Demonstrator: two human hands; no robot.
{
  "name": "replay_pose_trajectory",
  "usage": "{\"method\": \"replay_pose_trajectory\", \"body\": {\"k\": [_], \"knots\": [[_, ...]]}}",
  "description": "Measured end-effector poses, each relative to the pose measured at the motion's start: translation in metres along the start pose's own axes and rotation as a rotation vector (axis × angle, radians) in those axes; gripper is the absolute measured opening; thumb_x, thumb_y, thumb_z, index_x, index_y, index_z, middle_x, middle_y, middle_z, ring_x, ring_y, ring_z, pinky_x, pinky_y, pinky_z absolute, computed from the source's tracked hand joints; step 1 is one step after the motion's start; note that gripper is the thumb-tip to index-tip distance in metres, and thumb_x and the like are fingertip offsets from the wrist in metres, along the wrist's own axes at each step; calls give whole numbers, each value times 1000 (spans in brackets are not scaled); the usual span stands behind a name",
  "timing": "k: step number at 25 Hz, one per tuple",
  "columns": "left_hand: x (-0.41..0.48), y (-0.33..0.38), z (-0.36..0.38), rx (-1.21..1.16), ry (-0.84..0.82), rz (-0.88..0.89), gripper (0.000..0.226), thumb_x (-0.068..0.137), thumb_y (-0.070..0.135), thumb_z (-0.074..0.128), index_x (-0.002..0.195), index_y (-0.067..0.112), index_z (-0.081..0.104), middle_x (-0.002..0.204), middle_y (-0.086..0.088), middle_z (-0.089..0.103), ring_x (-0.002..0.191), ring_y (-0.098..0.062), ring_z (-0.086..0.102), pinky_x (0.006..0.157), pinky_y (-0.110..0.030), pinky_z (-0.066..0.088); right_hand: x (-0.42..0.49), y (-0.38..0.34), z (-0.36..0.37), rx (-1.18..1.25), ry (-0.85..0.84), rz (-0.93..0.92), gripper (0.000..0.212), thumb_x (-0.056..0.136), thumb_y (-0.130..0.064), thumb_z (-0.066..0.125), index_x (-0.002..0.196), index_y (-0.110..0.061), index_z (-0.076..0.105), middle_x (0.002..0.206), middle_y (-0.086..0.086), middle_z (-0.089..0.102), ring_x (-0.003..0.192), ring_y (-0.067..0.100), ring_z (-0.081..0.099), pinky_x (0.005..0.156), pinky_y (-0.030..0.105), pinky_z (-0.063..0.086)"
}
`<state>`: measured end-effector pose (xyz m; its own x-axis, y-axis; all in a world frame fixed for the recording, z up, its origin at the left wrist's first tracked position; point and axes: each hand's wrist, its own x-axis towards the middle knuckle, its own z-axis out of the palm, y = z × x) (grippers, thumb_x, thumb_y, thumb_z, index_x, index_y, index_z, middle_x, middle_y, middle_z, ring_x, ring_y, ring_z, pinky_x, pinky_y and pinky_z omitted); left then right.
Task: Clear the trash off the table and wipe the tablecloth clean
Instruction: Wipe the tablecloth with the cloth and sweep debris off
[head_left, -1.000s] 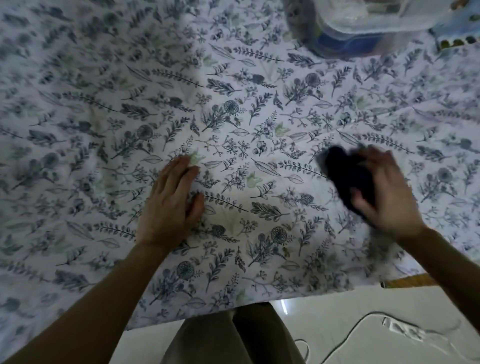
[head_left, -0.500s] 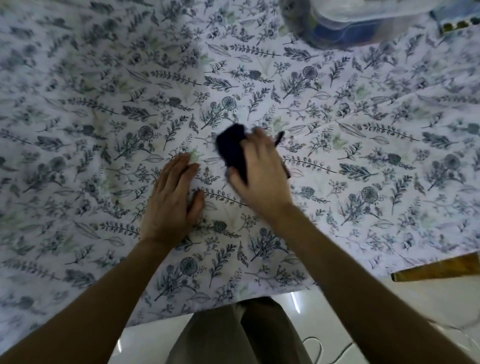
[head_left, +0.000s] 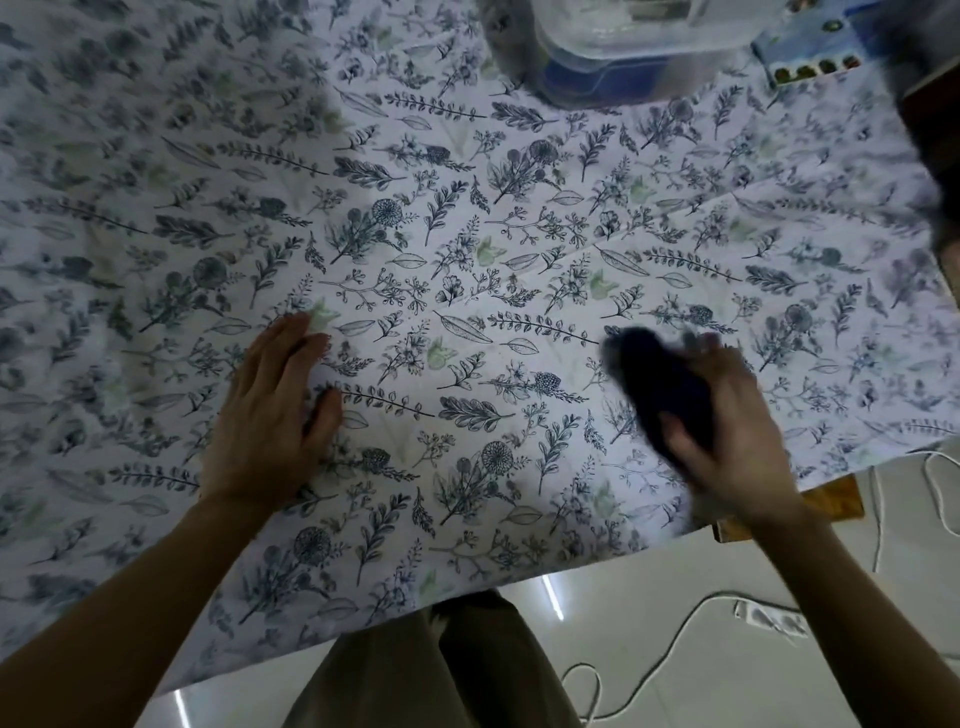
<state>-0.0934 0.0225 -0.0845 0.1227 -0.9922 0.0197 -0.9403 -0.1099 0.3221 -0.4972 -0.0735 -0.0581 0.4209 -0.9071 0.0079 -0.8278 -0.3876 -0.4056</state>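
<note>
Tablecloth: the white tablecloth (head_left: 467, 291) with its dark leaf-and-flower print lay spread over the table, its near edge hanging in front of the person; no loose trash showed on the part in view.
Cloth: a dark blue wiping cloth (head_left: 657, 384) was bunched on the fabric toward the near right side, blurred, apparently caught mid-wipe.
Right hand: the right hand (head_left: 727, 415) pressed down on the cloth, fingers curled over its top and thumb tucked at its near side, a hold that seemingly let the palm push the wad across the print.
Left hand: the left hand (head_left: 270, 410) lay flat on the tablecloth well apart from the cloth, fingers straight and close together, holding nothing; it appeared to pin the fabric so it would not drag or wrinkle.
Far edge: a clear plastic container (head_left: 639, 47) and a blue box (head_left: 810, 57) stood at the back, away from the wiping.
Floor: a white cable (head_left: 675, 639) trailed below the wooden table corner (head_left: 831, 499).
</note>
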Motion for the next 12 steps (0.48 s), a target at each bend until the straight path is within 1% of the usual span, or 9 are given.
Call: {"method": "replay_pose_trajectory", "body": {"k": [2,3,4,7,9,11,12], "knots": [[0,0,1,6,0,2,53,92,37,38,134,5,42,149,-14,36,142,-29,30,115,-47,31,16,9,0,69,156,288,59,86,-39,48,132,-4,38,142,22,37,132,37,34,108,53,35],[-1,0,1,8,2,3,53,92,36,39,134,5,42,149,-14,36,142,-29,30,115,-46,30,26,9,3,96,227,382,59,86,-38,49,133,-3,37,142,24,34,132,38,33,108,53,34],[-1,-1,1,9,2,1,52,92,36,39,134,5,42,149,-14,36,142,-28,30,115,-45,30,37,4,8,106,268,418,59,86,-38,49,132,-3,37,142,25,34,131,39,34,107,53,35],[0,0,1,8,-2,-1,53,92,36,38,134,5,42,150,-14,35,142,-28,29,116,-46,29,71,-33,29,108,249,336,53,88,-35,52,129,-5,40,138,23,36,124,36,40,100,53,42],[-1,1,1,14,-7,-6,54,92,37,37,135,5,42,150,-13,35,143,-28,29,116,-47,29,87,-80,49,109,230,221,41,88,-28,53,124,-9,45,134,14,41,124,27,40,102,50,43],[-1,1,0,5,-13,-16,54,91,37,37,135,6,41,151,-12,33,143,-29,28,116,-48,29,93,-133,74,86,163,61,35,85,-25,54,118,-13,50,129,5,48,126,23,41,110,48,36],[-1,2,0,2,-13,-21,55,91,38,37,136,7,41,152,-12,33,143,-28,27,116,-47,28,91,-155,87,87,110,-21,37,84,-26,56,118,-12,52,129,5,51,129,24,40,114,48,30]]}}
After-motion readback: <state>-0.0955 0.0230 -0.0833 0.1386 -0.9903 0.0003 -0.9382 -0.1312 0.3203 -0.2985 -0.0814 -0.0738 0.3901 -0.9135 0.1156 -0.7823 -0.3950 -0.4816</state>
